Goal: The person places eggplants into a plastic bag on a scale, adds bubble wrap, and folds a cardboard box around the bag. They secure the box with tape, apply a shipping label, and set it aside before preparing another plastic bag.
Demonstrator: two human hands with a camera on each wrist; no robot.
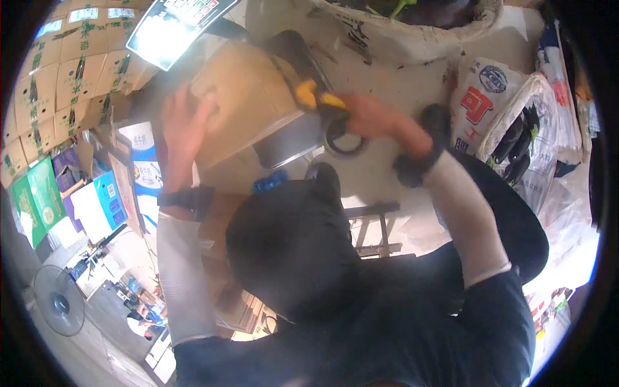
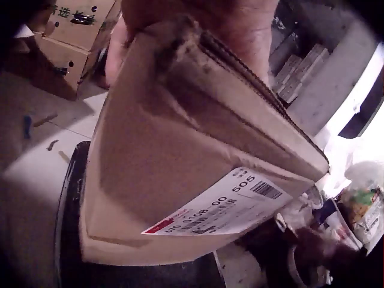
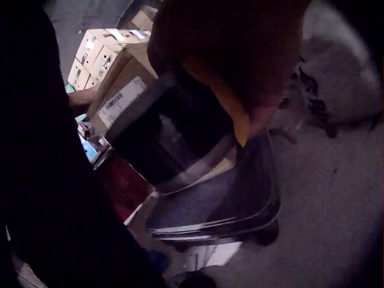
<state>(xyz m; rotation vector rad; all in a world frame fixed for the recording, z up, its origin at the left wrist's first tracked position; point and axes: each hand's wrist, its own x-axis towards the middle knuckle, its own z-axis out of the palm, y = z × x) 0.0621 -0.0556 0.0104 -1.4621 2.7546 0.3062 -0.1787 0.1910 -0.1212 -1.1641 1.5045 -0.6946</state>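
Observation:
My left hand (image 1: 184, 126) rests at the edge of a brown cardboard box (image 1: 242, 93), fingers reaching forward and thumb against it. In the left wrist view, the box has a worn corner and a white printed label (image 2: 219, 207). My right hand (image 1: 377, 119) grips a tape dispenser (image 1: 306, 95) with orange parts, just right of the box. Its large round roll is dark and blurred in the right wrist view, and much of the handle is covered by the hand. Under the box, a black wheeled platform (image 3: 222, 192) shows at the sides.
Stacked printed cartons (image 1: 71, 84) stand at the far left, with green and blue boxes (image 1: 42, 200) below them. A bright screen (image 1: 180, 29) hangs over the box's far side. Sacks of eggplants (image 1: 516, 145) stand on the right. A fan (image 1: 59, 301) is at lower left.

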